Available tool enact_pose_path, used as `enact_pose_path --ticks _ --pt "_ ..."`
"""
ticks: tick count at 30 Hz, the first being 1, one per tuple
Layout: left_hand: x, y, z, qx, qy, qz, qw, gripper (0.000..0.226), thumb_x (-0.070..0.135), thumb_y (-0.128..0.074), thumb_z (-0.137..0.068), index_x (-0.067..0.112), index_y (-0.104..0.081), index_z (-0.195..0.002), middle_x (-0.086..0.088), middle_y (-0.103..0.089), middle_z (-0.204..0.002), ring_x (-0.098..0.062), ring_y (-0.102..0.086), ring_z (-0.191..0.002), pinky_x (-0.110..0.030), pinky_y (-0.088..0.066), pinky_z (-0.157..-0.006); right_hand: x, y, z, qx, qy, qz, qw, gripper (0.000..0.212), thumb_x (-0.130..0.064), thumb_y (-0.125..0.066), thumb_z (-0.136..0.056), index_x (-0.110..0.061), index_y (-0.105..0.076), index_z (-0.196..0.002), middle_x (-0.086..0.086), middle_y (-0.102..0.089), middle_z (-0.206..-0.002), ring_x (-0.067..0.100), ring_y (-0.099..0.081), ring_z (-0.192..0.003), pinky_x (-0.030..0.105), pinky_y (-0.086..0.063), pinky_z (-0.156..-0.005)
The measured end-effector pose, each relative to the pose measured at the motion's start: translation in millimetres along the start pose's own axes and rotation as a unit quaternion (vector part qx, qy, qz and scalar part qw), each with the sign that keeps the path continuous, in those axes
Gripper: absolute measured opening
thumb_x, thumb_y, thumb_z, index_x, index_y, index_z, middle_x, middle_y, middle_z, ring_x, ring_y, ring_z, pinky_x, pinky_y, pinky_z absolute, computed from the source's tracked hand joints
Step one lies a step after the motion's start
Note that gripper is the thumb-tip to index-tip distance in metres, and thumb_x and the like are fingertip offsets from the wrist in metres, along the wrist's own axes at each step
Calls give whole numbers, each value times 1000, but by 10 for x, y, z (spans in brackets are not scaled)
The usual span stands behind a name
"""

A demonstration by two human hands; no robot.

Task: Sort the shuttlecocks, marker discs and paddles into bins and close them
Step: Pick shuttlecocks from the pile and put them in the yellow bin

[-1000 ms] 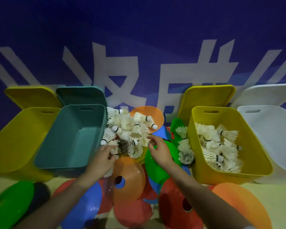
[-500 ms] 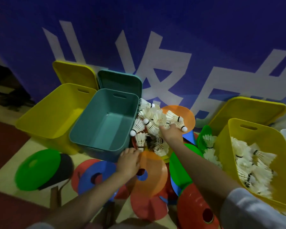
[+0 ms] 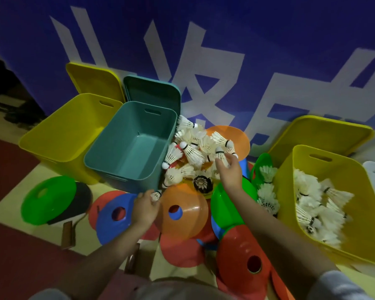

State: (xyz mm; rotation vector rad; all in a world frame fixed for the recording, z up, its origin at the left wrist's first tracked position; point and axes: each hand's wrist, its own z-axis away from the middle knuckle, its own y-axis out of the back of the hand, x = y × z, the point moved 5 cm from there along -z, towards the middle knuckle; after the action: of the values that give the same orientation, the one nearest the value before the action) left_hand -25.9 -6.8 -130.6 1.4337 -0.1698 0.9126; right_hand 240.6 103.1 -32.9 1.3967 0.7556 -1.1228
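Pinched in the fingers of the right hand (image 3: 231,172) is one white shuttlecock (image 3: 220,156), its cork tip with a black band pointing up and its feather skirt tucked down into the palm. It sits at the right edge of the loose pile of shuttlecocks (image 3: 191,152), a heap of white feathered cones with round white corks and dark bands, lying every which way just right of the teal bin (image 3: 108,161). The left hand (image 3: 144,207) curls around a second, smaller-looking shuttlecock (image 3: 156,194), only its banded end poking out past the fingers, close to the teal bin's near right corner. That bin stands open with its lid (image 3: 154,92) propped behind it. Left of the teal bin is an open yellow bin (image 3: 52,135); well to its right another yellow bin (image 3: 364,217) holds a mound of the same white shuttlecocks. In front of the teal bin, marker discs overlap on the floor: an orange disc (image 3: 193,213) with a centre hole just beside the left hand, a blue disc (image 3: 110,224) under the wrist, a red disc (image 3: 243,252) nearer the viewer, a green disc (image 3: 46,200) off to the left.
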Motion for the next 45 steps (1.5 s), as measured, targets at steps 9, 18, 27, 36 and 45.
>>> enact_pose_path --ticks 9,18,27,36,45 --pt "-126 57 -93 24 -22 -220 975 40 45 -65 -83 20 -60 -113 -9 -56 -114 -30 -47 -111 -39 -40 -84 244 182 499 15 -12 -69 997 39 -32 -63 -91 -18 -55 -126 1 -56 -125 21 -51 -120 39 -44 -99" --pt "-394 84 -15 -83 -74 -91 990 56 35 -69 -81 26 -44 -130 -10 -61 -113 -33 -61 -99 -44 -53 -76 437 79 927 21 -22 -52 998 35 -34 -63 -91 -21 -55 -123 1 -55 -117 26 -55 -115 41 -48 -92" --pt "-549 328 223 -111 -48 9 993 42 28 -68 -84 17 -57 -123 -7 -71 -96 -24 -66 -80 -30 -50 -66 345 -384 1239 9 -25 -72 997 36 -26 -61 -93 -15 -55 -126 3 -58 -118 11 -58 -97 15 -48 -73" --pt "-375 362 646 -174 -60 120 976 9 28 -71 -84 29 -64 -90 15 -64 -90 -3 -61 -84 -14 -46 -66 423 -601 1547 -16 -24 -110 993 25 -28 -63 -91 -22 -59 -114 4 -61 -107 15 -63 -90 25 -56 -61" --pt "1014 111 775 -203 -137 274 930 11 20 -69 -86 29 -68 -91 7 -69 -97 -10 -63 -97 -27 -51 -81 454 622 1379 54 -2 -101 993 31 -17 -65 -90 -16 -63 -121 -7 -65 -116 -9 -58 -103 10 -45 -84"
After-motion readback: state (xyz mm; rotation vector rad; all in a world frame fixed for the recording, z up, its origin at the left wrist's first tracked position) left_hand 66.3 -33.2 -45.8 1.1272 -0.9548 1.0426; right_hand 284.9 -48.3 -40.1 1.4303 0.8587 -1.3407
